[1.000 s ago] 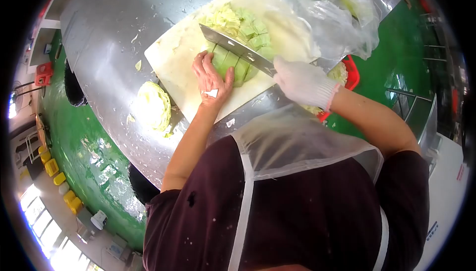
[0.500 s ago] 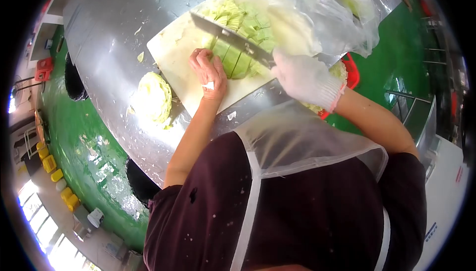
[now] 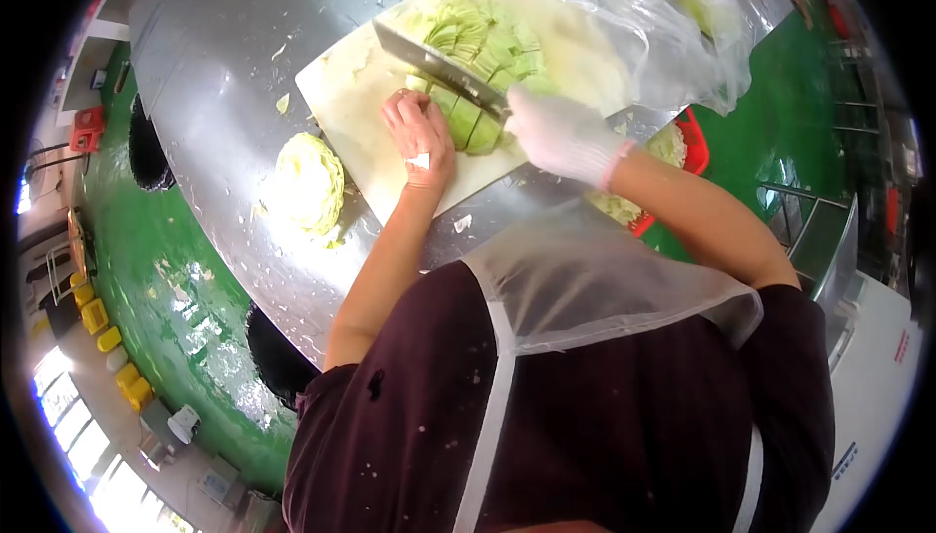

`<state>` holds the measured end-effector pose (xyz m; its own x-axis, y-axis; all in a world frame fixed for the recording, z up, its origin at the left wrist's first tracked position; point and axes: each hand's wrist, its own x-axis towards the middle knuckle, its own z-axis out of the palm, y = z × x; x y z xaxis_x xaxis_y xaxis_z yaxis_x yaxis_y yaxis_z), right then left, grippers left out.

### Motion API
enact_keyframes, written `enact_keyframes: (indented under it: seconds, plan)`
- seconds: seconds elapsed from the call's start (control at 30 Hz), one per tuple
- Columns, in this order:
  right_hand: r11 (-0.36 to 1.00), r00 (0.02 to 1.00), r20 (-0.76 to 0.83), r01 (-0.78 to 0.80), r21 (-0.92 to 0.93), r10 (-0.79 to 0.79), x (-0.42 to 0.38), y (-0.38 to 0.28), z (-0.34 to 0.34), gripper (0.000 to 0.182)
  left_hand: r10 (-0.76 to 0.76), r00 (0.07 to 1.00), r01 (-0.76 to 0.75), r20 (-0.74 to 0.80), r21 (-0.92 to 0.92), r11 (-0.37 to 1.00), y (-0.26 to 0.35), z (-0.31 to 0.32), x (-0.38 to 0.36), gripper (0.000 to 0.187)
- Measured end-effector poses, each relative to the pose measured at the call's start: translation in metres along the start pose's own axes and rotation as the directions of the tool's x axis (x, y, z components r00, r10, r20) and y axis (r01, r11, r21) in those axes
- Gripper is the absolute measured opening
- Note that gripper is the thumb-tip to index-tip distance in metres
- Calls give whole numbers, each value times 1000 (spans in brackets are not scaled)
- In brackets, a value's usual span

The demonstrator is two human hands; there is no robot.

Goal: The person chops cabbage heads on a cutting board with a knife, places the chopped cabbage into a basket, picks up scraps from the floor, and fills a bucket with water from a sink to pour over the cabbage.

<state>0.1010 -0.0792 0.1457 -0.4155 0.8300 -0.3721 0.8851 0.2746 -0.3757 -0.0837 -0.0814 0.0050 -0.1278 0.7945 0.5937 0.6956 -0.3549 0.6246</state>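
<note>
On the white cutting board (image 3: 351, 109), a broad-bladed knife (image 3: 437, 67) lies between the pale green cabbage chunk (image 3: 468, 125), on the board's near side, and the chopped cabbage (image 3: 492, 38), heaped toward its far edge. Compared with half a second ago, the gloved right hand (image 3: 565, 135) has come closer to the bare left hand (image 3: 422, 133), bringing the handle end further in over the board, while the left hand keeps about the same place on it. The knife's long axis runs slantwise across the board's width, more across it than along it; the blade end points to the far left, where in this view it reaches the board's far long edge, and the handle end points toward the board's near right. The chunk stretches roughly alongside the blade and is scored by crosswise cuts. The right hand is wrapped firmly around the knife's handle, which the glove hides. The left hand is unclenched, palm down over the board, its fingers bent and its thumb side against the chunk. Left of the board sits a loose cabbage piece (image 3: 309, 185); beyond its right end are a clear plastic bag (image 3: 648, 40) and a red basket (image 3: 694, 143).
</note>
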Motion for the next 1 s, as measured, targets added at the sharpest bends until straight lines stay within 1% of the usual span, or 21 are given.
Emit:
enact_keyframes:
  seconds: [0.07,0.1,0.17,0.2,0.3,0.37,0.4,0.47,0.5,0.53,0.57,0.6,0.63,0.67,0.73,0.8,0.9,1.0]
  plan:
    - [995,992,91,-86,-40,89,-20,-19,-28,32,-24,1000,23,-19,-18,1000,3,-5,0,22]
    - [996,987,136,-89,-23,91,-30,-23,-31,33,-33,999,32,-30,-35,999,4,-5,1,21]
    - [996,976,199,-92,-9,92,-42,-26,-38,35,-65,998,65,-17,1,998,1,0,-1,19]
    - [997,991,121,-43,-59,50,-44,-21,-27,32,-86,996,86,-9,21,996,0,1,-2,18]
    - [999,993,120,9,-51,-3,-25,-11,-10,18,-89,994,81,64,118,990,0,6,-1,16]
    - [999,997,74,18,43,-21,-1,-3,25,19,-97,987,84,125,106,991,5,1,-5,14]
    - [996,999,33,38,74,-41,11,-3,25,19,-85,988,72,127,103,992,3,1,-3,14]
    - [998,999,41,8,60,-10,13,2,20,20,-25,994,16,106,89,996,0,2,1,13]
    - [998,999,52,-14,66,11,9,-2,19,21,-38,994,29,105,81,996,2,-3,-4,13]
    - [997,999,-3,47,67,-47,8,2,22,22,-38,996,32,80,72,997,2,-2,-3,13]
    - [997,999,-32,33,65,-31,7,5,17,22,-42,998,38,55,64,997,1,-1,-1,13]
    - [997,999,-46,14,71,-11,1,3,12,23,-5,1000,5,3,37,999,1,-5,0,15]
    - [996,998,-53,-11,86,16,-9,0,9,23,-21,1000,22,-12,45,999,2,-9,-3,15]
    - [999,997,-68,28,24,-27,-20,-1,1,22,-38,999,39,-21,51,998,4,-12,-6,15]
    - [999,999,-10,39,26,-39,-47,-12,-10,22,-79,996,81,-30,60,995,5,-12,-15,16]
    - [999,999,40,32,15,-33,-53,-11,-11,22,-120,992,122,-26,68,990,7,-9,-22,17]
    - [1000,994,110,-8,12,7,-49,-10,-4,22,-110,992,103,66,98,990,7,-4,-21,10]
    - [998,990,137,-40,49,33,-43,-11,-5,23,-114,988,103,105,110,989,12,-5,-19,14]
